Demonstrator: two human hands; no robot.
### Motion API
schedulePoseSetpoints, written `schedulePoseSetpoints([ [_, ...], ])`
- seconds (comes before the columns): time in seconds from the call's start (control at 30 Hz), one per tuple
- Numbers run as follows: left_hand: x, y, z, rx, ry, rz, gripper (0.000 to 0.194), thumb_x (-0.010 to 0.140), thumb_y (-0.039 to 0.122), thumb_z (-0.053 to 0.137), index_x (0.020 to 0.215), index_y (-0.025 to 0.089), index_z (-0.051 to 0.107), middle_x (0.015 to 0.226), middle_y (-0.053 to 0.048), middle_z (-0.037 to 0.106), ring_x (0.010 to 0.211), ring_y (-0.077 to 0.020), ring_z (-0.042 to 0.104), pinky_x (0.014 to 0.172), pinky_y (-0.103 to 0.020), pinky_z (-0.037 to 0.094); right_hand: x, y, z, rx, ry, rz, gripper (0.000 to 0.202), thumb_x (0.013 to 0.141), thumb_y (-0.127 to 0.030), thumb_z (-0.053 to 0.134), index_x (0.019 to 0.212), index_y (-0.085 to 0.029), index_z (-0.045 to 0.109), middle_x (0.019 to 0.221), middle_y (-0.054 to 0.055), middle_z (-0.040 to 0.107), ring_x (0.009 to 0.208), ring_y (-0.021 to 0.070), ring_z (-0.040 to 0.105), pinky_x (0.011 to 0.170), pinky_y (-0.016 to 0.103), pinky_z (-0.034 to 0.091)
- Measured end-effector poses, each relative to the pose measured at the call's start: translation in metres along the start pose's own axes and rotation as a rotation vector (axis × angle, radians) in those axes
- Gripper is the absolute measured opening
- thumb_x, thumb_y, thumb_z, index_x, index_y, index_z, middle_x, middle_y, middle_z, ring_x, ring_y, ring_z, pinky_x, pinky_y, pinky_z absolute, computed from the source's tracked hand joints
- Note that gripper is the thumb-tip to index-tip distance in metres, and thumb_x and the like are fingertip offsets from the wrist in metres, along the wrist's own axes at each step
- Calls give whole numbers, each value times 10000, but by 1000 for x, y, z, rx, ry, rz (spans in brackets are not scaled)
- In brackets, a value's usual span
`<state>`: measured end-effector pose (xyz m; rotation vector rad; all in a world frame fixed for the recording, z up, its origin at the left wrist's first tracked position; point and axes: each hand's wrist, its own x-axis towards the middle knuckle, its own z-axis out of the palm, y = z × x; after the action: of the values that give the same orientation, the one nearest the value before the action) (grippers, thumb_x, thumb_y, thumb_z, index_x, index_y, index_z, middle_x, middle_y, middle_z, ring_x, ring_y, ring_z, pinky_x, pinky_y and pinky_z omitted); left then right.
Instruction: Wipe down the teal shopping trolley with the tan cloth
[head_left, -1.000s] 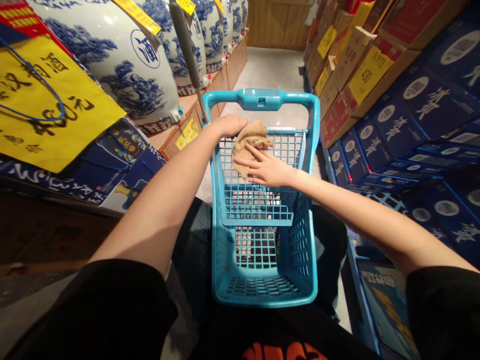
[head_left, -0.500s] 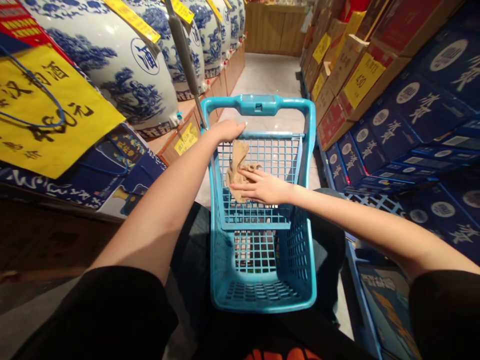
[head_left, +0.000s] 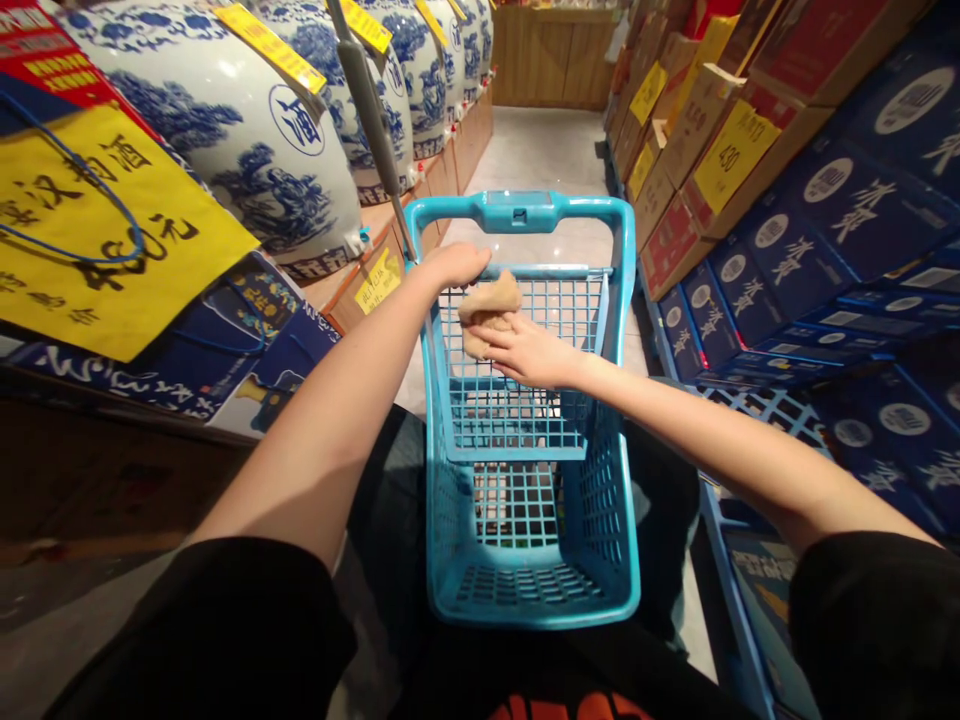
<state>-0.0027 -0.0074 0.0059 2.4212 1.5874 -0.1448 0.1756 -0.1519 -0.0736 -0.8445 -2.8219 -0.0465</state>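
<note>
A blue plastic shopping basket point(head_left: 531, 612) with a grid flap point(head_left: 517, 453) stands between my knees. My left hand point(head_left: 461, 265) is closed round the bar at the top left of the flap; its fingertips are partly hidden. Under my right hand point(head_left: 529, 350) a crumpled tan cloth point(head_left: 491, 298) lies against the upper left of the grid. The right fingers press on the cloth, which bunches up beyond them. A grey telescopic handle point(head_left: 367, 110) rises from the basket's far left corner.
Large blue-and-white jars point(head_left: 232, 130) line a wooden ledge on the left, beside a yellow price sign point(head_left: 112, 230). Stacked blue boxes point(head_left: 795, 250) and brown cartons point(head_left: 701, 130) stand on the right. Grey floor point(head_left: 547, 135) runs ahead to a wooden counter point(head_left: 551, 60).
My right hand has slid up the grid with the cloth, which has bunched and folded over differently. My left hand keeps its place on the bar. The view has shifted slightly.
</note>
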Motion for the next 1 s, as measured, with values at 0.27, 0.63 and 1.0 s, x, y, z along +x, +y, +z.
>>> schedulePoseSetpoints([
  [0.27, 5, 1, 0, -9, 54, -36, 799, 1026, 568, 224, 1209, 91, 838, 1257, -214, 809, 1308, -394, 710, 1143, -440, 509, -38, 12, -10, -74, -13, 118, 477, 1162, -339, 419, 1516, -125, 657, 1670, 191, 597, 1555, 361, 559, 1277, 600, 441],
  [0.63, 9, -2, 0, -93, 13, -26, 785, 990, 587, 277, 1330, 104, 795, 1149, -196, 815, 1146, -362, 760, 1045, -419, 555, -50, -76, 2, -118, -122, -29, 1039, 868, -781, 760, 1564, -28, 596, 1599, 280, 619, 1590, 472, 487, 1370, 641, 335],
  [1.0, 1, 3, -4, -84, 16, -46, 778, 990, 575, 271, 1276, 87, 805, 1131, -206, 796, 1151, -370, 759, 1054, -424, 556, -58, -100, 27, -319, -194, -53, 727, 853, -355, 795, 1505, -51, 688, 1699, 236, 546, 1653, 452, 417, 1374, 650, 364],
])
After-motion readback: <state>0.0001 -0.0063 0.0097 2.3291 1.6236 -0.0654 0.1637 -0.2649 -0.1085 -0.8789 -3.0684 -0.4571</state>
